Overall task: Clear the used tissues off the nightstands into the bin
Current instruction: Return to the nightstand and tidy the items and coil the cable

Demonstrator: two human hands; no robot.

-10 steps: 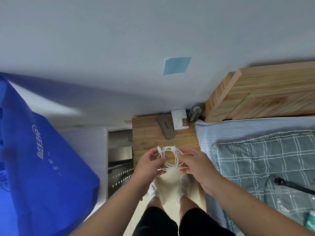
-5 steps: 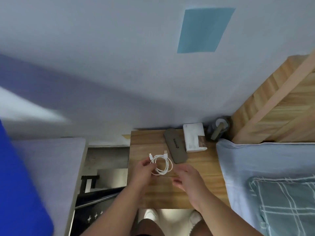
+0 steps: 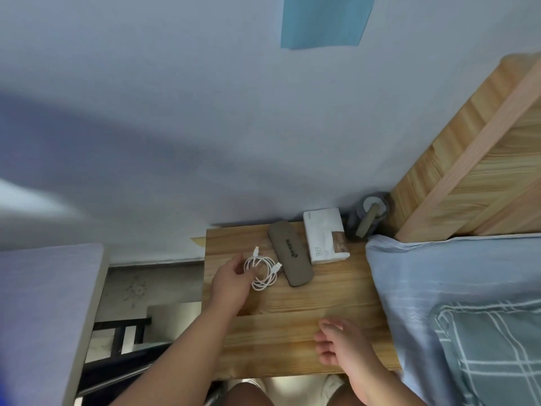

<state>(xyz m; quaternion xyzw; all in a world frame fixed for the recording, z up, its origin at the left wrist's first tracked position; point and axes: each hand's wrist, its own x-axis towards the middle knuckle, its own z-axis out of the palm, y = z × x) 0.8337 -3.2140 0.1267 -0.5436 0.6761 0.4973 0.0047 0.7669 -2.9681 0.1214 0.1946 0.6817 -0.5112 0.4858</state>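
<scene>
From where I stand, nothing reads clearly. The flat grey oblong case (image 3: 289, 253), at centre frame, carries a dark logo and a line of print, both too blurred. The white tissue pack with a brown label (image 3: 325, 235) beside it bears small characters, equally illegible.

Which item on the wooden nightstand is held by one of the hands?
The coiled white cable, pinched by the left hand; the flat grey-brown case and white tissue pack lie untouched by either hand.

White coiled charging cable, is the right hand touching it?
No, the left hand alone holds the white coiled cable; the right hand hovers apart.
</scene>
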